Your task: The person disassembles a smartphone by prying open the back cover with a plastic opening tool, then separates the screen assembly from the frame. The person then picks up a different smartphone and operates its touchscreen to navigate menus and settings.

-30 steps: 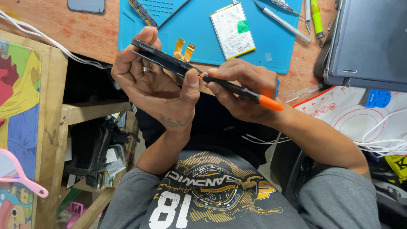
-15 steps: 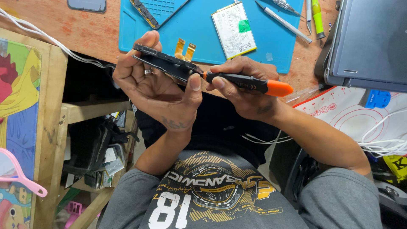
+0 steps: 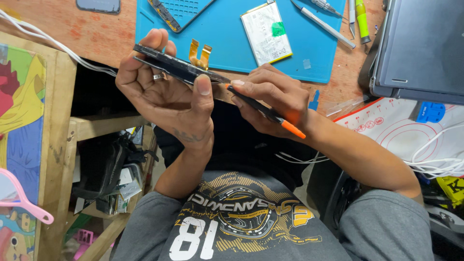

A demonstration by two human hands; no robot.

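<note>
Black phone (image 3: pixel 174 67) sits clamped edge-on in the left hand (image 3: pixel 166 94). Right hand (image 3: pixel 273 99) fingers pinch an orange-tipped tool (image 3: pixel 266 110) at its seam; the battery (image 3: pixel 266 33) already lies out.

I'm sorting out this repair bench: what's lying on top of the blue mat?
On the blue mat lie a flat battery, a dark phone frame and a metal tool. The held phone and both hands cover its near edge.

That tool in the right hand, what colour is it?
Black with an orange end, seen in the head view.
</note>
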